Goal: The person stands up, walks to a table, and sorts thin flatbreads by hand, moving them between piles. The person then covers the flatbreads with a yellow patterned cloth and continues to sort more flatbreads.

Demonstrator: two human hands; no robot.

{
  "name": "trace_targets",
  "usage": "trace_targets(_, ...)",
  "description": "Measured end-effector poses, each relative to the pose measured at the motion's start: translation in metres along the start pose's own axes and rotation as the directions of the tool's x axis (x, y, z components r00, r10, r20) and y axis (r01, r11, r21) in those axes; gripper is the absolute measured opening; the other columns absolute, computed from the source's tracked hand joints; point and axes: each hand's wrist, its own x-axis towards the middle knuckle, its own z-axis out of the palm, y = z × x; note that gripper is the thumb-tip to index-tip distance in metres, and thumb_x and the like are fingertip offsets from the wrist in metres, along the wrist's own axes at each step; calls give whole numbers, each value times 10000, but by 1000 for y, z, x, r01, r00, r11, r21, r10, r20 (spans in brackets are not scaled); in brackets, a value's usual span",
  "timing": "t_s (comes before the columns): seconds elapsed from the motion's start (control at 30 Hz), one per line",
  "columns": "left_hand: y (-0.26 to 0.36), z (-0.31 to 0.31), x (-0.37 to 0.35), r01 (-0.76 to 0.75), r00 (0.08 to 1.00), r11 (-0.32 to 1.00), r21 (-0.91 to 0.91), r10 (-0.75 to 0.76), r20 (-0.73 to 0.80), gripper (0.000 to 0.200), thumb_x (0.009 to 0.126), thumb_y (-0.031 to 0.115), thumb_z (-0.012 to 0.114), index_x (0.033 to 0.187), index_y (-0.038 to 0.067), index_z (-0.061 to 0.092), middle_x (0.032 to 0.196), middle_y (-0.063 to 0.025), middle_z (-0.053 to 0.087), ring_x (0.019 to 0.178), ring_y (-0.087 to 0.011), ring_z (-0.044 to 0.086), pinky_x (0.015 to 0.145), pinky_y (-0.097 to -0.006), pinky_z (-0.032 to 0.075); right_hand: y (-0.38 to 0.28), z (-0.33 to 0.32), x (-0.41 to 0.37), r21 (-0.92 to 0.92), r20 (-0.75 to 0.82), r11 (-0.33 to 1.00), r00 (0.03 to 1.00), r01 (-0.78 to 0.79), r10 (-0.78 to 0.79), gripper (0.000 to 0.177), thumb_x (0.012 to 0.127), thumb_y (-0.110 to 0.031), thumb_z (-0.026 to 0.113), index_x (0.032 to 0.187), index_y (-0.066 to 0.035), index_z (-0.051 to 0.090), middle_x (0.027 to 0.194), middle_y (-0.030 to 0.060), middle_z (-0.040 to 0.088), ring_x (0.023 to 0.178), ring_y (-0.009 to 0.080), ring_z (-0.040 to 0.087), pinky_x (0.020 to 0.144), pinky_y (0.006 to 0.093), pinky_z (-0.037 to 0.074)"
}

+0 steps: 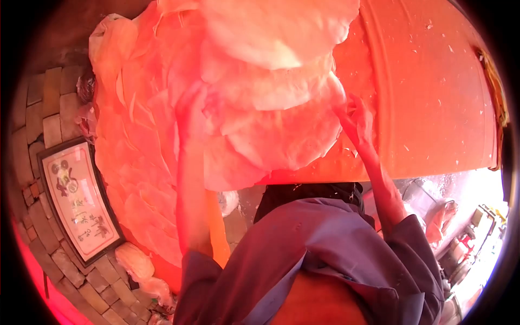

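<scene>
Pale, thin round sheets (287, 135) overlap in a stack at the near edge of an orange-red table (417, 103). My left hand (194, 103) is over the left part of this stack, blurred by motion, and its fingers cannot be made out. At the stack's right edge is my right hand (356, 119), its fingers bent and apart, with the fingertips at the rim of a sheet. Another pale sheet (271, 32) lies higher up, over the far part of the stack.
A large heap of similar sheets (141, 162) covers the table's left side. A framed sign (81, 197) is on the brick paving (51, 130) at the left, near plastic bags (135, 262). Cluttered items (463, 244) are at the lower right. Small scraps dot the tabletop.
</scene>
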Motion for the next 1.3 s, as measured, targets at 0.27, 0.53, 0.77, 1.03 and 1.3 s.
trace_targets(0.27, -99, -58, 46, 79, 969, 972, 221, -23, -245, 387, 902, 156, 676, 1230, 3, 539, 1088, -115, 611, 937, -247, 642, 754, -343, 568, 25, 14, 53, 241, 199, 967, 979, -87, 39, 375, 783, -199, 737, 1083, 13, 662, 835, 97, 717, 747, 183, 672, 657, 330, 501)
trace_targets(0.53, -76, -36, 72, 186, 961, 982, -16, -186, -205, 167, 881, 169, 712, 951, 47, 622, 806, -54, 645, 685, -167, 640, 573, -284, 504, -55, -81, 13, 304, 130, 952, 988, 44, -87, 164, 826, -150, 722, 929, -24, 697, 804, -9, 654, 764, 86, 589, 724, 281, 508)
trace_targets(0.77, -85, -9, 66, 39, 994, 997, 64, -32, -109, 140, 854, 128, 697, 886, 32, 600, 755, -65, 637, 632, -137, 613, 525, -273, 472, -86, -255, 49, 196, -284, 980, 958, 28, 30, 117, 809, -117, 729, 889, -58, 668, 785, 30, 637, 712, 123, 591, 649, 268, 494)
trace_targets(1.03, -118, 76, -1, 261, 953, 965, 3, -258, 160, 177, 866, 76, 643, 998, -33, 601, 792, -68, 634, 662, -120, 609, 545, -249, 473, -224, -228, 122, -234, 1, 887, 913, 398, -409, 258, 903, -225, 660, 1091, -48, 647, 939, 58, 653, 830, 131, 605, 745, 259, 499)
trace_targets(1.3, -110, -74, 26, -193, 755, 555, 809, 610, -238, 426, 757, 189, 759, 1123, 19, 624, 967, -130, 665, 834, -238, 649, 695, -346, 541, -59, -182, 213, 597, -46, 787, 986, 156, -161, 354, 949, -217, 614, 1235, -9, 613, 1120, 49, 667, 926, 135, 646, 857, 290, 533)
